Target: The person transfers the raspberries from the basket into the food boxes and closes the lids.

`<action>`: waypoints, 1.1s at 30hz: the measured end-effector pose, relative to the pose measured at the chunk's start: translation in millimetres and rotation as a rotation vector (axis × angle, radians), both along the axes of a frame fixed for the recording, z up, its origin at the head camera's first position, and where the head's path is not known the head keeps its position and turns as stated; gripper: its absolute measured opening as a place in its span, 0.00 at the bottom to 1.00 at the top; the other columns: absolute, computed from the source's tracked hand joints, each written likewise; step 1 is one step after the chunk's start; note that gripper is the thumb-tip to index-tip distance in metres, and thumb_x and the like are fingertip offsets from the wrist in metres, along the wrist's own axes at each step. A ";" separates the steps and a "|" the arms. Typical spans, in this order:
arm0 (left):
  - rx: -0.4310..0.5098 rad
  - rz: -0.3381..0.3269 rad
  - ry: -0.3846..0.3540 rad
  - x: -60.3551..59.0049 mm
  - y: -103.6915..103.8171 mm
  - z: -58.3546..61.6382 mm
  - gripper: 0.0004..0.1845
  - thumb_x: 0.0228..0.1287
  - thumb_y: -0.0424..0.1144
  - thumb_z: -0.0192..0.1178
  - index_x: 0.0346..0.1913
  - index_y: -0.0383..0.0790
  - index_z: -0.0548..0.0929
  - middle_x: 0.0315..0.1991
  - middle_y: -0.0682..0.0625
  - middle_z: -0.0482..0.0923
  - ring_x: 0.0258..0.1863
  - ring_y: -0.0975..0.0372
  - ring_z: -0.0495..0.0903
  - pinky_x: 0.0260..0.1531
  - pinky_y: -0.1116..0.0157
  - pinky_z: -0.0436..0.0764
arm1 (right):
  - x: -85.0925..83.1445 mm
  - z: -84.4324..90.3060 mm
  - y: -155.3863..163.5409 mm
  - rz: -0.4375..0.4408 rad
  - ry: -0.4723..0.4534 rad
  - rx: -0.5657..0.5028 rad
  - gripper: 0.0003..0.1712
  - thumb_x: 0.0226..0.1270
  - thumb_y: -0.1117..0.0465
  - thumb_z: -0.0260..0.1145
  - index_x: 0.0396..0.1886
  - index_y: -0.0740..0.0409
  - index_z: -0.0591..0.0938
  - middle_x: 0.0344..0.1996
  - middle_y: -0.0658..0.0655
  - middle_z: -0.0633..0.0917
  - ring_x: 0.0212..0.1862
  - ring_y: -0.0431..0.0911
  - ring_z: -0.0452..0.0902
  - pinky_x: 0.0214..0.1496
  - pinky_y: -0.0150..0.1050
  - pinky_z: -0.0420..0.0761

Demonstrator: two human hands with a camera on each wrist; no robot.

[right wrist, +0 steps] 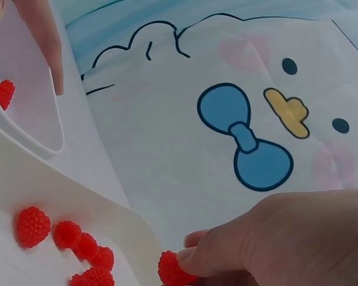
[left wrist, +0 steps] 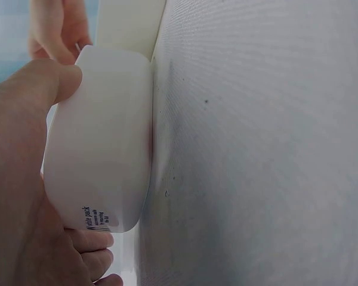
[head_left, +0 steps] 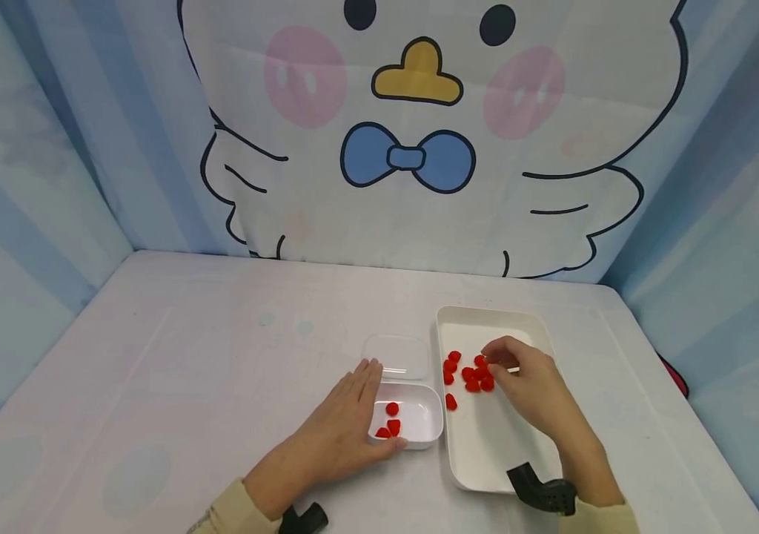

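Note:
A small white box [head_left: 419, 426] holds three red raspberries [head_left: 391, 419]; its clear lid [head_left: 396, 356] lies open behind it. My left hand [head_left: 373, 404] grips the box, fingers along its left side and thumb at the front; in the left wrist view the box [left wrist: 101, 143] sits between thumb [left wrist: 42, 83] and fingers. To the right stands a long white tray [head_left: 486, 452] with several loose raspberries [head_left: 469, 376]. My right hand [head_left: 489, 363] reaches into the tray and pinches one raspberry [right wrist: 173, 269] at its fingertips [right wrist: 191, 256].
A white table [head_left: 219, 371] carries everything, and a cartoon-bird curtain [head_left: 413, 156] closes off the back, with blue cloth at both sides. Black wrist mounts [head_left: 542, 489] show at the lower edge. The tray's near half [head_left: 493, 437] holds no berries.

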State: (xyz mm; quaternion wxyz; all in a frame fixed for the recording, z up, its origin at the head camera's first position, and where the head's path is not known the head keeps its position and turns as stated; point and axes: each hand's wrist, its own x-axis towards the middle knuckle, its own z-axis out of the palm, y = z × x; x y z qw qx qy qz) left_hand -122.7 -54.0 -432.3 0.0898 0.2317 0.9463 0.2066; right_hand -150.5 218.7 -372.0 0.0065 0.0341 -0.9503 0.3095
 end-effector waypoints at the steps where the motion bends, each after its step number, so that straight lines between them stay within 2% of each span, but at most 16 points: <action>1: -0.001 -0.003 0.003 0.0 -0.1 0.2 0.56 0.60 0.70 0.56 0.79 0.37 0.48 0.80 0.45 0.48 0.80 0.53 0.46 0.77 0.51 0.55 | 0.5 0.5 -1.2 0.001 0.003 -0.001 0.13 0.68 0.67 0.63 0.52 0.60 0.80 0.47 0.61 0.85 0.49 0.54 0.82 0.53 0.50 0.86; 17: 0.006 -0.011 0.027 -0.7 -0.7 0.2 0.56 0.60 0.70 0.56 0.78 0.35 0.49 0.80 0.44 0.50 0.80 0.52 0.48 0.77 0.51 0.56 | 2.2 1.7 -13.3 0.086 -0.003 -0.038 0.12 0.68 0.66 0.63 0.50 0.57 0.81 0.45 0.54 0.86 0.48 0.48 0.81 0.54 0.49 0.84; 26: 0.014 -0.009 0.013 -1.9 0.2 2.4 0.56 0.61 0.70 0.56 0.79 0.36 0.48 0.80 0.44 0.49 0.80 0.52 0.47 0.77 0.51 0.55 | 4.4 5.5 -20.9 0.150 0.025 -0.063 0.09 0.66 0.68 0.64 0.45 0.55 0.83 0.41 0.51 0.87 0.45 0.43 0.81 0.48 0.37 0.83; 33: 0.007 -0.016 0.024 -0.9 0.0 0.5 0.56 0.61 0.70 0.56 0.78 0.36 0.48 0.80 0.44 0.49 0.80 0.52 0.47 0.77 0.51 0.56 | 9.8 5.6 -28.4 0.185 -0.006 -0.091 0.10 0.67 0.67 0.64 0.46 0.54 0.82 0.41 0.50 0.87 0.44 0.42 0.81 0.51 0.39 0.84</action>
